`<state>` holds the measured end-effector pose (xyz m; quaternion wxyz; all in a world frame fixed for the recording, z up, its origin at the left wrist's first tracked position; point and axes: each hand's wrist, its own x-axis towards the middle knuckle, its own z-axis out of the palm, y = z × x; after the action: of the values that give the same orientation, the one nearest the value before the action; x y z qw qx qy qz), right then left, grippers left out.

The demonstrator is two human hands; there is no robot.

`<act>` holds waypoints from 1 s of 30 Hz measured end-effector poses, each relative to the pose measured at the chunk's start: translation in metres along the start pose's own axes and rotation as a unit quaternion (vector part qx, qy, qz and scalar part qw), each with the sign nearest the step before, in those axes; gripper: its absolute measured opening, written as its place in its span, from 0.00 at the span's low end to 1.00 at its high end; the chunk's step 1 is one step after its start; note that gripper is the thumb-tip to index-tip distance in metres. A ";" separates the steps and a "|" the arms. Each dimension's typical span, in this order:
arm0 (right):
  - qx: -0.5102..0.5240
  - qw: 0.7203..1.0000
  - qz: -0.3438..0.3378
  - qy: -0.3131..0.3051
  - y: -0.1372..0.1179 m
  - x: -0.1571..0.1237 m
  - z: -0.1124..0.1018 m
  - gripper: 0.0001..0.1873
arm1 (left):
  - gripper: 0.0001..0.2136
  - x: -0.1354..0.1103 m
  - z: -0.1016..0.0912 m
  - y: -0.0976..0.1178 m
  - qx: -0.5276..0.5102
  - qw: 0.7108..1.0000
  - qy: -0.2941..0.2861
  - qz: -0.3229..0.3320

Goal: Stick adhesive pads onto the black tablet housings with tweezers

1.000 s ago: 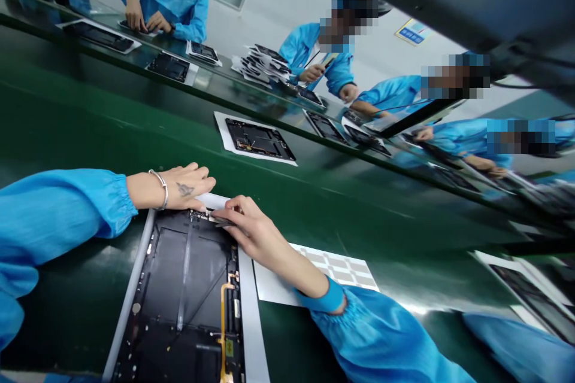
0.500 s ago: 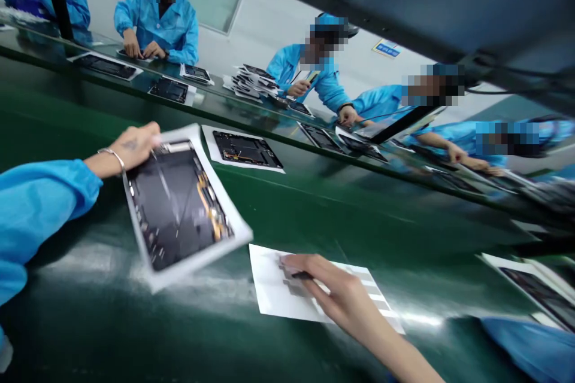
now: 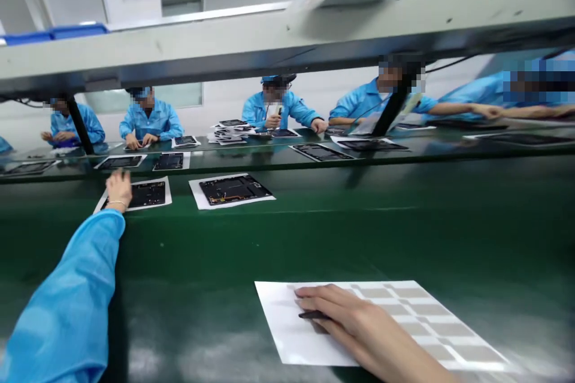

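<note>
Blue sleeves (image 3: 63, 305) reach over the green worktop (image 3: 404, 233): the right hand (image 3: 354, 320), its grip narrow on a thin dark tool (image 3: 312, 315), sits on a white label sheet (image 3: 278, 335) at near right, while the left hand (image 3: 119, 188), grip unclear, touches a dark tablet (image 3: 150, 194) far left.

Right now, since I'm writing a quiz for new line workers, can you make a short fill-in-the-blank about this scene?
1. The right hand holds a slim dark tool on a white sheet with rows of ____ rectangles.
2. The left hand touches a black tablet housing, and a thin ____ circles the left wrist.
3. The co-worker across the green bench wears a ____ smock.

Missing words: grey; bracelet; blue.
</note>
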<state>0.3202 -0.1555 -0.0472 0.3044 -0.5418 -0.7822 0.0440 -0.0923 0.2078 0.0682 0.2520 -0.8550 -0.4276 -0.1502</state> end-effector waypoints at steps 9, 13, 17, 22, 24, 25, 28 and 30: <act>0.040 0.994 0.061 -0.082 -0.016 0.015 -0.017 0.20 | 0.13 0.094 0.058 0.131 0.009 0.946 -0.088 0.312; 0.061 0.998 0.000 0.002 -0.014 0.020 -0.024 0.21 | 0.13 0.111 0.048 0.139 0.032 0.939 -0.100 0.328; 0.065 0.977 0.027 0.202 -0.016 0.020 -0.036 0.17 | 0.06 0.096 0.017 0.140 0.037 0.929 -0.102 0.354; 0.182 0.904 0.129 0.365 -0.026 0.019 -0.048 0.14 | 0.14 0.043 -0.047 0.149 0.014 0.933 -0.071 0.352; 0.255 0.879 0.162 0.370 -0.029 0.020 -0.050 0.16 | 0.16 0.012 -0.083 0.151 -0.004 0.932 -0.057 0.358; 0.291 0.868 0.178 0.362 -0.030 0.022 -0.051 0.18 | 0.16 -0.006 -0.103 0.152 -0.021 0.928 -0.039 0.369; 0.381 0.841 0.224 0.313 -0.031 0.026 -0.052 0.22 | 0.18 -0.069 -0.157 0.166 -0.103 0.901 -0.042 0.420; 0.427 0.828 0.249 0.264 -0.031 0.028 -0.052 0.24 | 0.21 -0.111 -0.182 0.181 -0.161 0.889 -0.082 0.421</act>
<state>0.3158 -0.1568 0.0193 0.6792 -0.5246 -0.4141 0.3034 -0.0192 -0.0590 0.1118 0.1143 -0.9930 -0.0166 -0.0257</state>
